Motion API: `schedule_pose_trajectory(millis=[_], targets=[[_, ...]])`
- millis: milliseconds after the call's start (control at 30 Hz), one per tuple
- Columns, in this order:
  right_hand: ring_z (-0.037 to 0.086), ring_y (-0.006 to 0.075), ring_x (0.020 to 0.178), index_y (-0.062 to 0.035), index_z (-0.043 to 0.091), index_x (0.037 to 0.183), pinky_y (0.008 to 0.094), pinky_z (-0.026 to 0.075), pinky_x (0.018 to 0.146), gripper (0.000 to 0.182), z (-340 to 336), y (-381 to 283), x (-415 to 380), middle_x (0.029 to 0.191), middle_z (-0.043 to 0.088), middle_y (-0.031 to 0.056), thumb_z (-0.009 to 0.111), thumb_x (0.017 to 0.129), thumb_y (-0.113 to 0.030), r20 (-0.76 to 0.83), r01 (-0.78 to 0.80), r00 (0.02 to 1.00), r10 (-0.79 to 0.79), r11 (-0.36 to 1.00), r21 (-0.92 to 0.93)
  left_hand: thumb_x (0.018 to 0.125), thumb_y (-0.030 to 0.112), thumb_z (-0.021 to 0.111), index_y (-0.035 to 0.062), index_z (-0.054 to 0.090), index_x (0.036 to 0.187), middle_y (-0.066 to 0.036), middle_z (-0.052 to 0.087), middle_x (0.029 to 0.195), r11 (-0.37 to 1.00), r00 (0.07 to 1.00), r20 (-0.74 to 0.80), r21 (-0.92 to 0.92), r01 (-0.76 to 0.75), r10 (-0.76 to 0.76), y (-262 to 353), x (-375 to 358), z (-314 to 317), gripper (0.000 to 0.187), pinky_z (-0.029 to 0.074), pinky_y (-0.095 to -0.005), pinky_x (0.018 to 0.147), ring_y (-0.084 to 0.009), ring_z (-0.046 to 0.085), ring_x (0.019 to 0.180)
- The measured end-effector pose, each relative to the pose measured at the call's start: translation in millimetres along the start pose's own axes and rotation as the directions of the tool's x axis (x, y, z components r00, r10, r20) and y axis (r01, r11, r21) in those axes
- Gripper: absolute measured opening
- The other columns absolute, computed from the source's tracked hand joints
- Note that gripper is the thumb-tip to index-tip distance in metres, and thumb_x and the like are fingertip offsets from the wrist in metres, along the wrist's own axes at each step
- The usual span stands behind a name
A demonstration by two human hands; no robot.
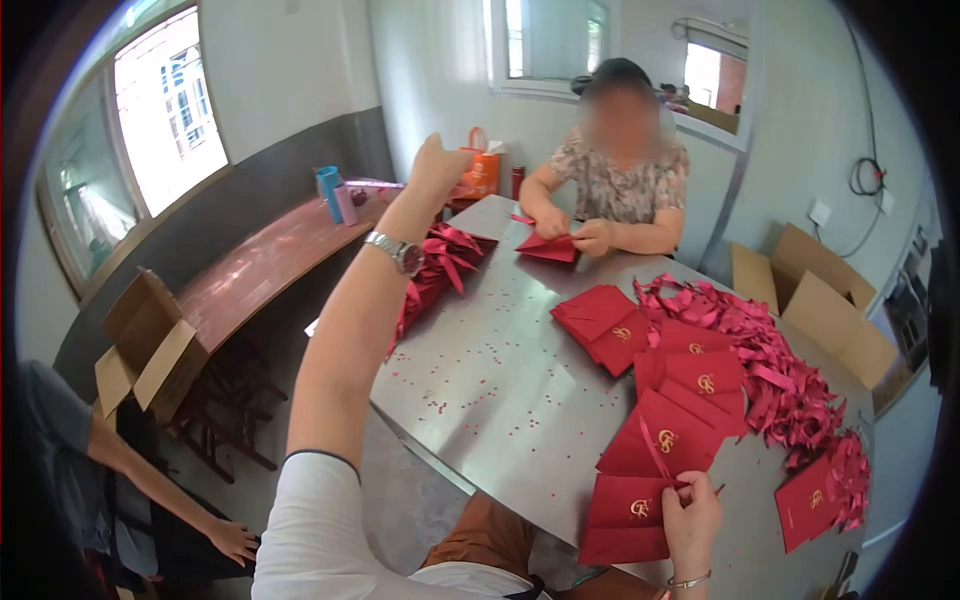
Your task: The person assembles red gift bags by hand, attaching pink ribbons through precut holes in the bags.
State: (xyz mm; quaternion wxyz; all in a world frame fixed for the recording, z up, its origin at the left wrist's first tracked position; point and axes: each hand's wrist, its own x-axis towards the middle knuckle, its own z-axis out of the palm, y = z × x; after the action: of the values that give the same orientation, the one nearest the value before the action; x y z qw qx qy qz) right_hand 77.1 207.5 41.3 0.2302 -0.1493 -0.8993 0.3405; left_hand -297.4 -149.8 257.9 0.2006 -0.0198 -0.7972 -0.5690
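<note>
Table (pixel 490 330) of grey metal takes up the middle of my view, with a long reddish bench (pixel 270 245) off to the far left. Across the far side I see a co-worker (pixel 625 185), both hands on a folded red piece (pixel 548 248). An open cardboard box (pixel 830 315) stands beyond the right edge. Next comes a heap of crimson ribbons (pixel 770 370) along the right, and left of it the red pouches (pixel 625 515) with gold emblems, overlapping in a row from the middle to the near edge. My wearer's left hand (pixel 440 165) is raised at the far left, above more ribboned red pieces (pixel 450 260); I cannot tell whether it holds anything. The right hand (pixel 692 515) is nearby, thumb and fingers pinching a thin ribbon (pixel 655 450) over the nearest pouch. Tiny red flecks (pixel 440 408) dot the tabletop.
</note>
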Motion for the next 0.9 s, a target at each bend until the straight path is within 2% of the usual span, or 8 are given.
schedule_pose_trajectory(millis=[133,300,333,367,467,633,800,900], targets=[[0.062,0.0213,0.057,-0.0042,0.062,0.093,0.0337,0.047,0.056,0.019,-2.6,-6.4,1.2,0.063,0.064,0.0086,0.072,0.077,-0.006,-0.013,0.013,1.000,-0.014,0.999,-0.037,0.085,0.013,0.065,-0.0030,0.012,0.153,-0.016,0.068,0.097,0.992,0.996,0.021,0.085,-0.089,0.088,-26.8,11.7,15.0,0.087,0.053,-0.0284,0.052,-0.0184,0.063,0.064],[0.064,0.0244,0.058,-0.0050,0.062,0.094,0.0355,0.049,0.056,0.020,-5.6,-5.4,1.0,0.065,0.065,0.0094,0.073,0.077,-0.008,-0.027,0.033,0.999,-0.035,0.997,-0.063,0.086,0.013,0.065,-0.0041,0.019,0.151,-0.012,0.067,0.089,0.996,0.958,0.274,-0.070,-0.063,0.080,6.4,-87.0,38.7,0.082,0.050,-0.0251,0.049,-0.0123,0.061,0.060],[0.064,0.0248,0.058,-0.0052,0.062,0.094,0.0357,0.050,0.056,0.020,-5.9,-5.0,1.2,0.065,0.065,0.0094,0.073,0.078,-0.009,-0.029,0.042,0.999,-0.045,0.997,-0.070,0.089,0.011,0.063,-0.0014,0.024,0.151,-0.011,0.067,0.092,0.991,0.932,0.342,0.007,-0.135,0.124,-0.9,-102.2,45.7,0.074,0.050,-0.0232,0.051,-0.0115,0.061,0.062],[0.065,0.0251,0.059,-0.0058,0.062,0.094,0.0362,0.050,0.057,0.020,-6.8,-5.2,1.2,0.066,0.065,0.0091,0.072,0.078,-0.010,-0.039,0.057,0.997,-0.060,0.996,-0.068,0.089,0.007,0.062,-0.0013,0.040,0.140,-0.008,0.065,0.087,0.983,0.912,0.374,-0.125,-0.132,0.170,-2.0,-132.8,55.1,0.056,0.051,-0.0254,0.054,-0.0124,0.061,0.063],[0.066,0.0281,0.063,-0.0085,0.060,0.094,0.0406,0.051,0.058,0.019,-5.4,-3.8,1.1,0.067,0.066,0.0074,0.072,0.080,-0.014,-0.044,0.025,0.999,-0.027,0.999,-0.039,0.089,0.010,0.064,0.0009,0.058,0.126,-0.008,0.067,0.091,0.961,0.690,0.673,-0.127,-0.248,0.267,-18.3,-200.8,77.8,0.038,0.054,-0.0307,0.066,-0.0139,0.065,0.075],[0.065,0.0280,0.062,-0.0085,0.060,0.093,0.0406,0.051,0.057,0.018,-5.0,-18.2,0.0,0.066,0.064,0.0074,0.071,0.079,-0.013,-0.072,0.095,0.992,-0.102,0.991,-0.094,0.088,0.008,0.062,0.0044,0.064,0.116,-0.017,0.067,0.105,0.686,0.273,0.704,-0.405,-0.604,0.656,-14.3,-287.4,126.8,0.028,0.055,-0.0387,0.079,-0.0345,0.066,0.093],[0.064,0.0284,0.061,-0.0080,0.060,0.092,0.0411,0.050,0.056,0.017,-8.4,-30.7,-1.9,0.065,0.063,0.0078,0.071,0.079,-0.012,-0.078,0.189,0.978,-0.196,0.978,-0.092,0.087,0.008,0.060,0.0033,0.065,0.110,-0.018,0.066,0.105,0.631,0.127,0.762,-0.416,-0.655,0.635,-4.5,-310.2,158.0,0.024,0.052,-0.0442,0.085,-0.0374,0.063,0.098],[0.064,0.0281,0.060,-0.0079,0.060,0.091,0.0409,0.049,0.056,0.017,-8.2,-26.1,-4.5,0.065,0.063,0.0075,0.071,0.079,-0.012,-0.117,0.189,0.974,-0.196,0.980,-0.065,0.086,0.007,0.060,0.0025,0.065,0.108,-0.018,0.066,0.106,0.747,0.018,0.905,-0.339,-0.572,0.425,0.8,-310.8,163.3,0.022,0.051,-0.0446,0.084,-0.0375,0.063,0.100]])
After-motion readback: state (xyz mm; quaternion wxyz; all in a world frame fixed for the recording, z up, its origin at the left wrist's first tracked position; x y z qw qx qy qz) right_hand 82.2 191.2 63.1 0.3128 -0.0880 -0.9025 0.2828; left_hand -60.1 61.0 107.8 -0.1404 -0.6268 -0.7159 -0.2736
